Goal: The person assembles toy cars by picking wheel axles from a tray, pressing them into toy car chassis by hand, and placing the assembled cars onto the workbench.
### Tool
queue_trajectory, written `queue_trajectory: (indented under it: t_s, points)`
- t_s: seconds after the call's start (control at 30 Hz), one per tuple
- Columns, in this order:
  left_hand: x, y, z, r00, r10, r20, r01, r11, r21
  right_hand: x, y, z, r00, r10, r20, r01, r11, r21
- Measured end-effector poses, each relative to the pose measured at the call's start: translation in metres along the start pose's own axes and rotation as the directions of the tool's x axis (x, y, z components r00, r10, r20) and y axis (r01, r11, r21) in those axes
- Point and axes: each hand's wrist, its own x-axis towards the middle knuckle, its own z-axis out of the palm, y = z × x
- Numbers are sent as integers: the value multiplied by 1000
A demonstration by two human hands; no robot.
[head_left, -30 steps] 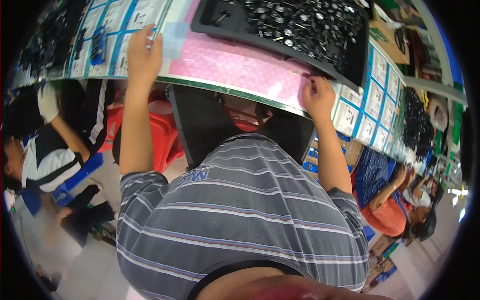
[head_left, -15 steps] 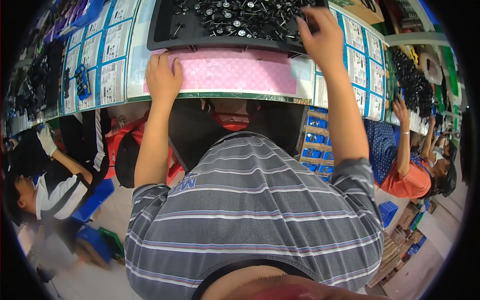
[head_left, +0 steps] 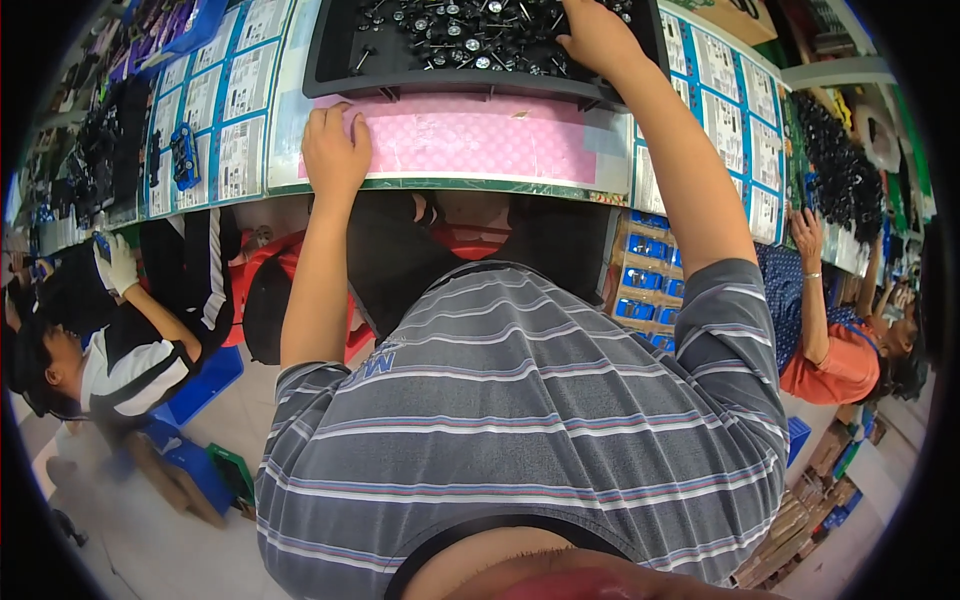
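One black tray (head_left: 420,83) set beyond one pink sheet (head_left: 480,142), uncountably many wheel-and-axle parts (head_left: 470,40) heaped inside, right hand (head_left: 600,40) held over them, grip indiscernible, left hand (head_left: 337,152) rested near left, loosely curled, nothing visibly grasped

small parts (head_left: 472,45) in tray (head_left: 450,82); sheet (head_left: 450,145) before tray; toy vehicle (head_left: 184,157) left of sheet

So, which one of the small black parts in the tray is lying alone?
The black part nearest the front left corner of the tray: bare surface surrounds it, while the others crowd behind and to its right.
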Motion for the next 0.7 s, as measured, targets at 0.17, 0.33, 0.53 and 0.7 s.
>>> queue_trajectory:
  t_s: [0.17, 0.33, 0.53, 0.7]
  points:
    - [1, -4, 1, 1000, 22, -20, -23, 999, -28, 0, -12, -3, 995, 80, 54, -77, 995, -66]
    - [3, 3, 1, 1000, 17, -8, -17, 1000, -8, -1, 6, 2, 997, -43, -69, 39, 997, -65]
    - [0, -5, 4, 999, 29, 16, -28, 997, -69, -60, -2, -39, 887, 156, -434, 49, 903, 426]
    - [-1, -8, 2, 998, 31, 60, -28, 999, -35, -156, 66, -5, 673, 346, -654, -151, 929, 337]
